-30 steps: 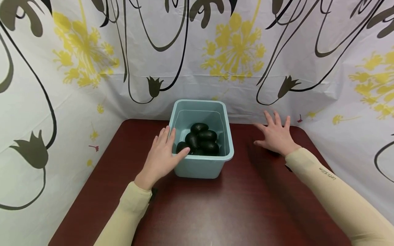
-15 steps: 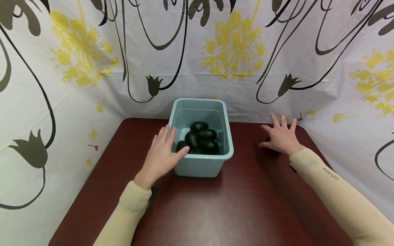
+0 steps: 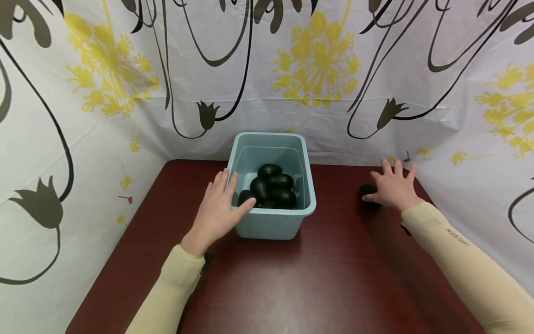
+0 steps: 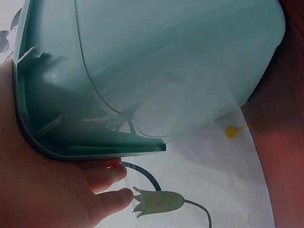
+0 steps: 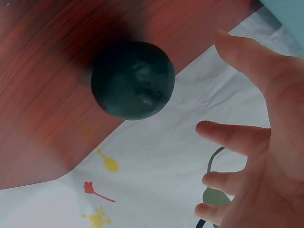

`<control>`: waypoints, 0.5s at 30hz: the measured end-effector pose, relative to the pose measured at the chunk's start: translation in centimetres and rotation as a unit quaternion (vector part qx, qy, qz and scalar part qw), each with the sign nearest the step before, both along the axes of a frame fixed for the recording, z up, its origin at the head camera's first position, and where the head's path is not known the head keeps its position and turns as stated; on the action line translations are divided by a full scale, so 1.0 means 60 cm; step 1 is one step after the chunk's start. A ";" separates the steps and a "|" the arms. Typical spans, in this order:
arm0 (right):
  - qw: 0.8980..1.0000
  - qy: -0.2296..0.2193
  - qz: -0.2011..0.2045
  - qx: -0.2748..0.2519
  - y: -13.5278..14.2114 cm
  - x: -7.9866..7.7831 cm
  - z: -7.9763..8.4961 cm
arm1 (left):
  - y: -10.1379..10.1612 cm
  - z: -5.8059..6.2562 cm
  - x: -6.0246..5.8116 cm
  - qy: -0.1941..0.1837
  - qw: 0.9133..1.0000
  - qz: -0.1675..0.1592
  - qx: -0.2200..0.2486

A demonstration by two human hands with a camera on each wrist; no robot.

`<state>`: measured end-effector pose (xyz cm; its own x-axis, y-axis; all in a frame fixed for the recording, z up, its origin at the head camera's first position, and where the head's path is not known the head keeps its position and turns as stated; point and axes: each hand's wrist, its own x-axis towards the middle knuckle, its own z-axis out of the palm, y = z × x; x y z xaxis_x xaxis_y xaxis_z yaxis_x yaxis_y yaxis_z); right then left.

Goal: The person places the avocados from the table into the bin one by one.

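A light teal plastic bin (image 3: 269, 226) stands toward the back of the table, with several shiny dark avocados (image 3: 281, 182) piled inside. My left hand (image 3: 214, 213) rests at the bin's left front rim, fingers stretched along the outside and thumb over the near edge. In the left wrist view, that hand (image 4: 52, 190) lies right against the bin's rim (image 4: 114, 151). A single dark green avocado (image 5: 133, 80) lies on the table to the right, partly covered by my right hand (image 3: 394, 186) in the head view. The right hand's fingers are spread and apart from it.
The dark red wooden table (image 3: 325, 278) ends at a white patterned cloth (image 3: 325, 125) hanging close behind its back edge and along both sides. The avocado on the right lies near the table's back right corner.
My right hand has moved to the right with fingers still spread, uncovering part of the dark avocado on the table. The left hand has stayed at the bin's rim.
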<state>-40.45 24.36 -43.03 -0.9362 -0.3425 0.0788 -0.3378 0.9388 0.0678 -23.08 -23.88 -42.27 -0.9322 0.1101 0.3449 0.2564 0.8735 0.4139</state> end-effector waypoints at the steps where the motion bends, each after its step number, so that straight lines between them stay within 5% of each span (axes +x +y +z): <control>1: 1.000 -0.001 -0.003 -0.001 0.002 0.001 0.001 | 0.000 0.000 0.000 0.000 1.000 0.000 0.000; 15: 1.000 -0.002 -0.020 -0.009 0.014 0.006 -0.014 | 0.001 0.002 0.000 0.002 1.000 0.000 0.002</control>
<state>-40.12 25.20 -43.87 -0.9496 -0.3030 0.0801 -0.2998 0.9527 0.0500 -23.07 -23.85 -42.17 -0.9306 0.1091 0.3494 0.2585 0.8717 0.4162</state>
